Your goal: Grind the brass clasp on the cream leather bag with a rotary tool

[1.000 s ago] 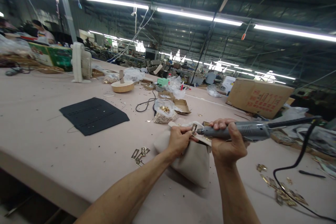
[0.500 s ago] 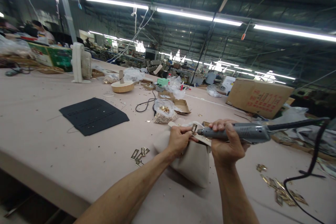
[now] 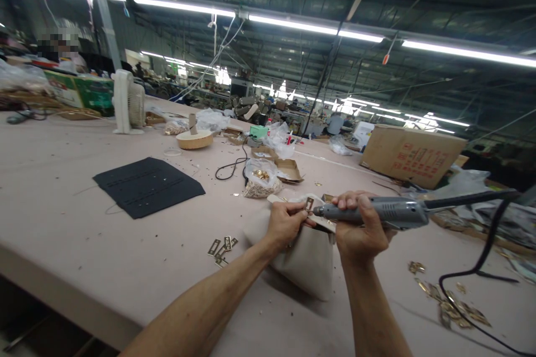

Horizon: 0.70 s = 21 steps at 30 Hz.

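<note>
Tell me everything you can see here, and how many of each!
Table: one, pinkish, below everything
Bag: one, beige, middle
Power tool: one, grey, right of middle
Metal plate: one, gold-coloured, at tool's tip
Loose metal pieces: many, gold-coloured, both sides
Plastic pouch: one, clear, behind bag
Flat sheet: one, black, left
Fan: one, white, far left
Large carton: one, brown, back right
Lights: several, white, overhead
Background clutter: too blurred to count
Left hand: one, bare, at plate
Right hand: one, bare, holding tool
</note>
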### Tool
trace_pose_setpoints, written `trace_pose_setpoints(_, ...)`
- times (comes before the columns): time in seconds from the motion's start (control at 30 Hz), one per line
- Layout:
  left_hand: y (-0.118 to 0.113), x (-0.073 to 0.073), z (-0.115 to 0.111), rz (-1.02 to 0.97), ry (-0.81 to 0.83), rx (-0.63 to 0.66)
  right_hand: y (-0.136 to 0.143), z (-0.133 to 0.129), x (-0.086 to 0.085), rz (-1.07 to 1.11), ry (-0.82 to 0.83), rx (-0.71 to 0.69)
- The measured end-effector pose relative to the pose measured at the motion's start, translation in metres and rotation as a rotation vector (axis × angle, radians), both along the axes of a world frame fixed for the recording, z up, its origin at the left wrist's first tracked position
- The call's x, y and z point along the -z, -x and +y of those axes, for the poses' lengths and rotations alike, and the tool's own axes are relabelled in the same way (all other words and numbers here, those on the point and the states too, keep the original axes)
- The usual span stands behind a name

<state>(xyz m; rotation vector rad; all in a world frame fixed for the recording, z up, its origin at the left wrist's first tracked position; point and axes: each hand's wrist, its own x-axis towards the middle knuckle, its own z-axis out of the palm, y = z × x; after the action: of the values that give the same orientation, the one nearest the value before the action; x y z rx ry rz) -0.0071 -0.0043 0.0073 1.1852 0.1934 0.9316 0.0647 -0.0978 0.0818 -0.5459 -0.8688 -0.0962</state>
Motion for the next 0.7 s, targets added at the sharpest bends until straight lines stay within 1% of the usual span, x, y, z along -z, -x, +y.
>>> trace_pose_setpoints(0.23, 0.0, 0.0014, 0.0012, -0.01, 0.014, 0.037, -0.0013, -0.0001, 0.0014, 0.002, -0.019, -0.004)
trace_pose_setpoints(0.47, -0.0004, 0.0018, 0.0011, 0.009, -0.015, 0.015, -0.0001, -0.0005, 0.0, 0.042, -0.002, -0.005)
trace_pose_setpoints(0.7, -0.0004, 0.0027, 0.0019, -0.006, -0.025, 0.033, -0.0018, -0.0009, -0.0001, 0.046, -0.007, -0.006)
